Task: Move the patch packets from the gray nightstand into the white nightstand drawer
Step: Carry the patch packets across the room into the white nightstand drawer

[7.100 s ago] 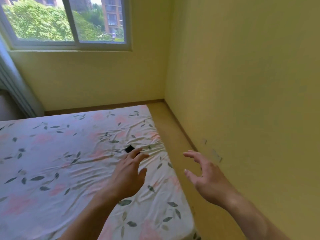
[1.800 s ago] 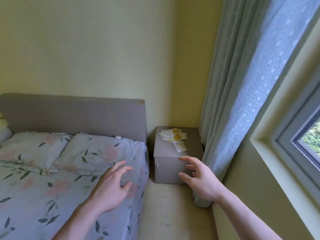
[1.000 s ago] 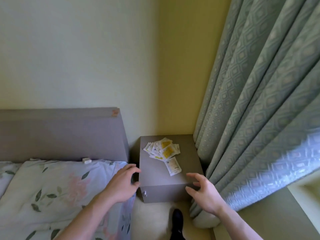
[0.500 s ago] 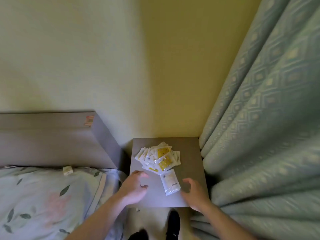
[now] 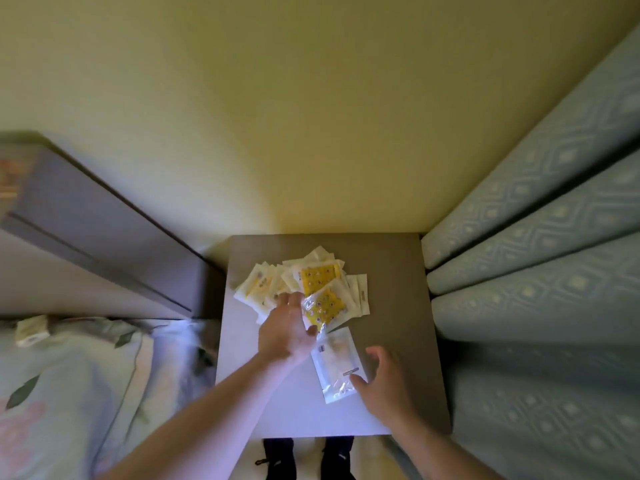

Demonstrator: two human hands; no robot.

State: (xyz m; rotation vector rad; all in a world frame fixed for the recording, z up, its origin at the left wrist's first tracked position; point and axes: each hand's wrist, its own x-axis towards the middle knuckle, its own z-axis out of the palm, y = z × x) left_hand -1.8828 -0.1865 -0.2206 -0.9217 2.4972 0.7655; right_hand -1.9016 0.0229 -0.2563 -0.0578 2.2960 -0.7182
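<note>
**Two hands, one loose packet nearest the right**

I had my left hand (image 5: 289, 336) pinching a yellow packet (image 5: 323, 306) at the pile's (image 5: 277, 289) 6 o'clock edge on the gray nightstand (image 5: 391, 271). The lone white packet (image 5: 334, 363), long axis running 12-to-6, touched my right hand's (image 5: 384, 386) relaxed, empty fingers.

Flat grey square nightstand top (image 5: 391, 271), sheened pale near the front. On it, white and cream patch packets (image 5: 266, 285), two showing yellow dotted sheets (image 5: 320, 279). One clear-and-white packet (image 5: 337, 362), apart. Pale green curtain (image 5: 540, 237) with lighter diamond pattern. Yellow painted wall (image 5: 311, 116). Grey padded headboard (image 5: 86, 216). White leaf-print bedding (image 5: 69, 375). Black shoes (image 5: 278, 459).
</note>
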